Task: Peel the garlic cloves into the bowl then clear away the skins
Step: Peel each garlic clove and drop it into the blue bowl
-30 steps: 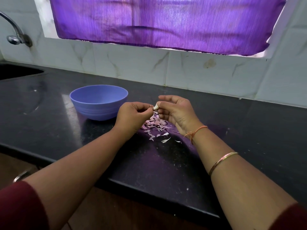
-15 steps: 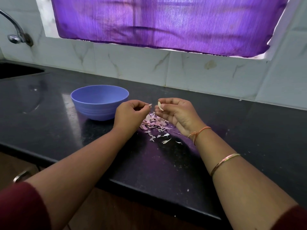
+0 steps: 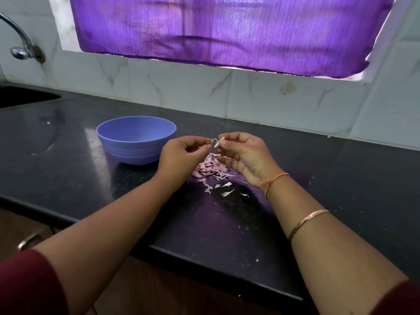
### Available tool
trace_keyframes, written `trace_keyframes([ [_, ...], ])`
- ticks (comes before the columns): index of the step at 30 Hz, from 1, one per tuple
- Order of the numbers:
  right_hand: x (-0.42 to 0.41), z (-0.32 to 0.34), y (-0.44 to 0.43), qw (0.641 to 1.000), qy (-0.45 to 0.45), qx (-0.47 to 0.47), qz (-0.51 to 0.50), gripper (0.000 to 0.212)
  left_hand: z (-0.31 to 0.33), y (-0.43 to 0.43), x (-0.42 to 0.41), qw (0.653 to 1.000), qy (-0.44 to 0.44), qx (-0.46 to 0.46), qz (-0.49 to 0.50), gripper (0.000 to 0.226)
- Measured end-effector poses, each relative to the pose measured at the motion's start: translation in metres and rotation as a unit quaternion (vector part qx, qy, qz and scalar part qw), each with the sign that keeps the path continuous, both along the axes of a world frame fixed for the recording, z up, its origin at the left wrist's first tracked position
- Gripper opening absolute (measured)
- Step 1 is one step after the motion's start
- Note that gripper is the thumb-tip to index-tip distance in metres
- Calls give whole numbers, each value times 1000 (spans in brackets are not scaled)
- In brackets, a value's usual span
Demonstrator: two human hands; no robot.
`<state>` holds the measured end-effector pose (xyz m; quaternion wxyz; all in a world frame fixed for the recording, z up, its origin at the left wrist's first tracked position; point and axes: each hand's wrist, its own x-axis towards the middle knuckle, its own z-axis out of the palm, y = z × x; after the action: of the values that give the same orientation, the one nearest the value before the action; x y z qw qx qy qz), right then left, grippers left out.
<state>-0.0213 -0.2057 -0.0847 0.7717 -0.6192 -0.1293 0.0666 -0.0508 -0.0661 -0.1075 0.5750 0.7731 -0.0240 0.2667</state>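
One purple curtain (image 3: 227,30) covers the window. One black bench (image 3: 341,178) carries all items. One blue bowl (image 3: 136,146) stands upright on it, left of the hands; its contents cannot be told from this angle. Two hands are raised just above the bench, fingertips nearly meeting. Right hand (image 3: 245,153): grip narrow, thumb and forefinger pinching one garlic clove (image 3: 219,142). Left hand (image 3: 181,155): grip narrow, fingertips pinching one small skin scrap (image 3: 212,140) just beside the clove. One heap of pinkish skins (image 3: 211,169) lies on the bench beneath the hands, right of the bowl, with a few strays nearer the bench edge.
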Motion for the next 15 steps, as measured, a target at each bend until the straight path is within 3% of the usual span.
trace_keyframes([
  [15, 2, -1, 1, 998, -56, -34, -4, 9, -2, 2, 1, 998, -5, 58, 9, 11],
])
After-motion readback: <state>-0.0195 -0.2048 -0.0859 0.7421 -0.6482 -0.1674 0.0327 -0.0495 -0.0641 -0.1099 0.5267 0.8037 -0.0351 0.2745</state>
